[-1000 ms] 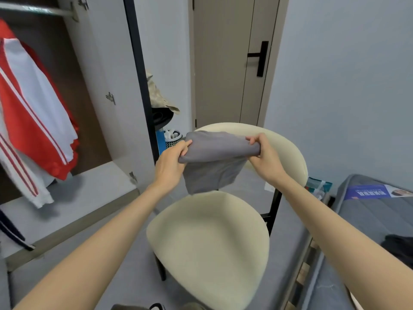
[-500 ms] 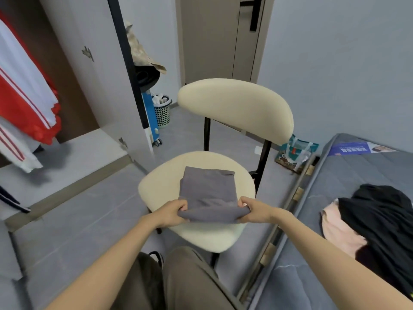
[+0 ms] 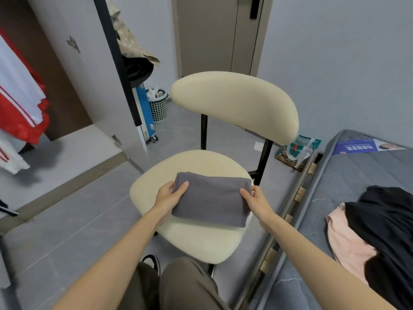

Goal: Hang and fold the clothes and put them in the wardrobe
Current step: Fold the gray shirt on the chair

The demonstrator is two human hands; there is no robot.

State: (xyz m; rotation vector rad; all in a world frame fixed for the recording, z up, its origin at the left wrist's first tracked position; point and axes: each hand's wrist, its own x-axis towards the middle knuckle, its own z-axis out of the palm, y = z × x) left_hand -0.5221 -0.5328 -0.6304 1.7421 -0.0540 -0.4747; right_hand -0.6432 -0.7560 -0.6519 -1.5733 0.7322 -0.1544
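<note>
A grey folded garment (image 3: 211, 198), a flat rectangle of soft cloth, lies on the seat of a cream padded chair (image 3: 201, 241) with black legs, a little toward the front of the cushion. It sits directly between the person's hands, both reaching in from the near side. The left hand (image 3: 171, 196) holds the garment's left edge, thumb laid on top of the cloth and the other fingers tucked out of sight at the side. The right hand (image 3: 257, 201) pinches the right edge in the same way, thumb on top. The garment's underside rests on the seat along its near edge; whether the far corners are lifted I cannot tell. To the left stands the open white wardrobe (image 3: 67, 151), with a red and white striped jacket (image 3: 20, 104) hanging inside it. To the right is a bed with a grey mattress (image 3: 357, 175), and on it a crumpled black garment (image 3: 384, 231) lies partly over a pale pink garment (image 3: 344, 240), well apart from the chair.
</note>
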